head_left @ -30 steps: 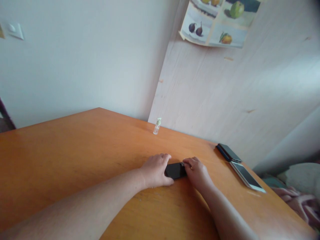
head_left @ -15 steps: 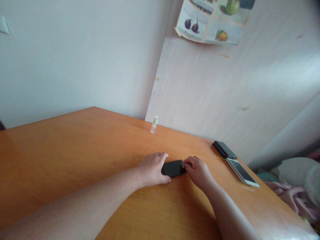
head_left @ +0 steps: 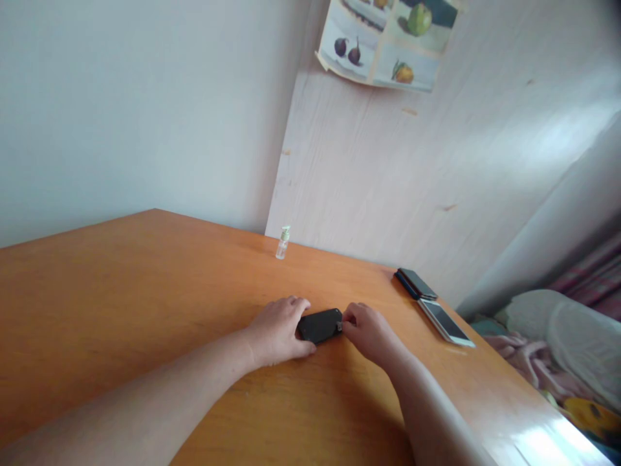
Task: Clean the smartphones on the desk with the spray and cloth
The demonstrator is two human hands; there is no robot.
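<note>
A black smartphone [head_left: 320, 325] lies flat on the orange-brown wooden table [head_left: 194, 272]. My left hand [head_left: 279, 331] grips its left end, with the thumb along the near edge and the fingers at the far edge. At the phone's right end my right hand [head_left: 367, 330] is closed in a pinch. Between its thumb and index finger a small shiny metallic piece [head_left: 339, 326] shows, touching or just above the phone's right edge. Its exact kind is too small to make out.
A small clear pump bottle [head_left: 282, 244] stands near the table's back edge. To the right lie a dark wallet-like case [head_left: 416, 285] and a white phone [head_left: 446, 321]. Beyond the right edge are heaped cloths [head_left: 528, 369]. A fruit painting [head_left: 383, 45] hangs on the wall.
My view has turned slightly right, so everything sits further left. The metallic piece in my right hand has moved slightly toward the phone's near right corner. My left hand keeps its grip.
</note>
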